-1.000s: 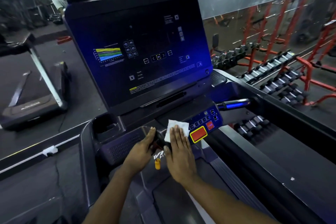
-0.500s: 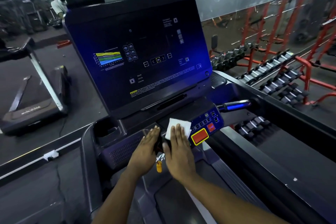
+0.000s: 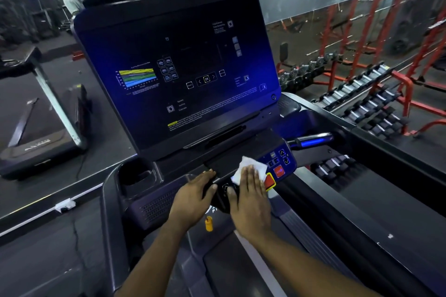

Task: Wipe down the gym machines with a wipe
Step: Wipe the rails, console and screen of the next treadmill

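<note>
Wipe on treadmill control panel

Right hand [image 3: 251, 196], fingers flat, presses the white crumpled wipe [image 3: 251, 167] onto the dark treadmill console [image 3: 241, 159]; left hand [image 3: 193, 200], fingers extended, rests just left, grasping nothing.

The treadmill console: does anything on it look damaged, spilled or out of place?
Nothing stands out. The right hand presses the white wipe flat on the dark control panel; the left hand rests beside it. The large dark touchscreen is lit, with no visible cracks.

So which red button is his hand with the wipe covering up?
The big red button with the yellow border: the right hand holding the wipe overlaps its left edge. The small round red button sits clear, further right.
</note>
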The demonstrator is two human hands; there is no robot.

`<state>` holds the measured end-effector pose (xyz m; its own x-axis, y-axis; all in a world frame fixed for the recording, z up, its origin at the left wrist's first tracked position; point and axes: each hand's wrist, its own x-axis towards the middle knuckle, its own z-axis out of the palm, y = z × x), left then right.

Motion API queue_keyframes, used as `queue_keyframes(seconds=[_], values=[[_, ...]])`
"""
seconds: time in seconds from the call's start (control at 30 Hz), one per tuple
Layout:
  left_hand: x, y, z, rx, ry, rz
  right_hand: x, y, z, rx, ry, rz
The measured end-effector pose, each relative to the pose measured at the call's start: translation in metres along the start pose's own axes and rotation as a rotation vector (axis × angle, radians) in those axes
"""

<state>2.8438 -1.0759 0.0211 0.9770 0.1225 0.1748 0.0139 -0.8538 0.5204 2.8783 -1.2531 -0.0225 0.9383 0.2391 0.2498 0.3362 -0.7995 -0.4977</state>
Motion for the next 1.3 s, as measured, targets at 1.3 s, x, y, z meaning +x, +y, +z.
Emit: queue_keyframes(seconds=[1.3], values=[[0.006,0.001,0.0,0.078,0.117,0.026,0.072,0.056,-0.026,0.239,0.065,0.425]])
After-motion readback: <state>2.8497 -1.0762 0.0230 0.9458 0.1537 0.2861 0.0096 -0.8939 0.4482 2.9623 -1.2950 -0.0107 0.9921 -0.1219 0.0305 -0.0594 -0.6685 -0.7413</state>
